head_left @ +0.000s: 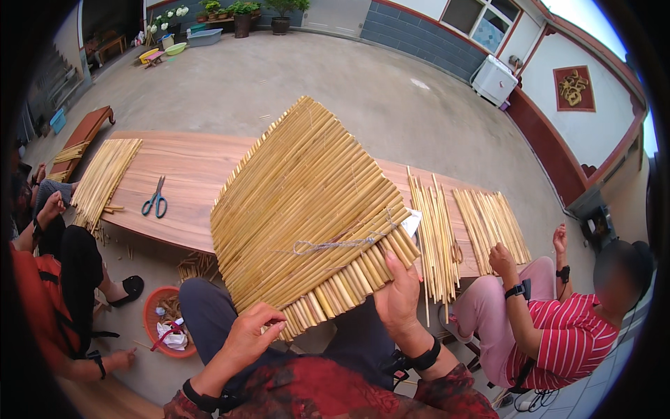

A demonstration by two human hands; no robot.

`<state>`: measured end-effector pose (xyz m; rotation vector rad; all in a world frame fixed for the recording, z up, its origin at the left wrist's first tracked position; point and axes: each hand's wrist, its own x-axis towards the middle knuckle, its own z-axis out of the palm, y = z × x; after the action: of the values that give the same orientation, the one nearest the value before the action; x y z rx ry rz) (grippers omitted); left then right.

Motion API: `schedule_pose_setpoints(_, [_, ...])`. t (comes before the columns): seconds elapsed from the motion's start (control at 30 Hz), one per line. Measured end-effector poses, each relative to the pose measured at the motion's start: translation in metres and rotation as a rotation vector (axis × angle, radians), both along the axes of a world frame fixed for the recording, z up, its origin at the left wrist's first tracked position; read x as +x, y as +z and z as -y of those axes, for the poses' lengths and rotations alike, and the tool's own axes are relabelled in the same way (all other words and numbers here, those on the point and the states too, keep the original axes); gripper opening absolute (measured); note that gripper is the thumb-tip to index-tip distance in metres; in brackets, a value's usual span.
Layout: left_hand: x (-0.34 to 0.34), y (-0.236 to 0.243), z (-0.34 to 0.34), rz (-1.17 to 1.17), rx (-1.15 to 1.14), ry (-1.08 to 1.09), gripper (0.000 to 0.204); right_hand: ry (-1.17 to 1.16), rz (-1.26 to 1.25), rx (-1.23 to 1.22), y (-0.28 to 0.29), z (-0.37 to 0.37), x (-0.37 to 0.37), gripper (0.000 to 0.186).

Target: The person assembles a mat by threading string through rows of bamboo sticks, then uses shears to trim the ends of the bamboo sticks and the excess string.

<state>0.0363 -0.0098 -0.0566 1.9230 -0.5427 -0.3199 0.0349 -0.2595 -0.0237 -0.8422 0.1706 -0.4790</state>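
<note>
A mat of straw-coloured reed sticks [300, 202], bound side by side with thin thread, stands tilted up above my lap. Along its lower edge the sticks are folded or stacked in a thicker band of cut ends. My right hand [399, 297] grips this band at the lower right corner, thumb in front and the other fingers mostly hidden behind. At the lower left edge my left hand [248, 339] is closed, thumb and forefinger pinched together; what lies between them is too small to make out. A loop of grey thread [335, 244] hangs across the mat's lower front.
Behind the mat runs a wood-grain table [181, 150] with scissors [155, 199], loose reed sticks [434, 237] and more reed mats [492, 227]. An orange basket [157, 328] with scraps stands by my left knee. Co-workers sit at left and right [558, 318].
</note>
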Motion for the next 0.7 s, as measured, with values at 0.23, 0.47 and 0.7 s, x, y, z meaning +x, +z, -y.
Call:
schedule_pose_setpoints(0.23, [-0.002,-0.022,0.012,0.374,0.22,-0.19,0.045,0.014,-0.132,-0.01,-0.014,0.013,-0.006,0.038])
schedule_pose_setpoints(0.47, [-0.008,-0.054,0.02,0.586,0.458,-0.155,0.085,0.073,-0.119,0.092,-0.027,0.018,-0.004,0.042])
schedule_pose_setpoints(0.7, [-0.002,-0.047,0.025,0.575,0.479,-0.242,0.079,0.088,-0.129,0.174,-0.041,0.021,-0.007,0.044])
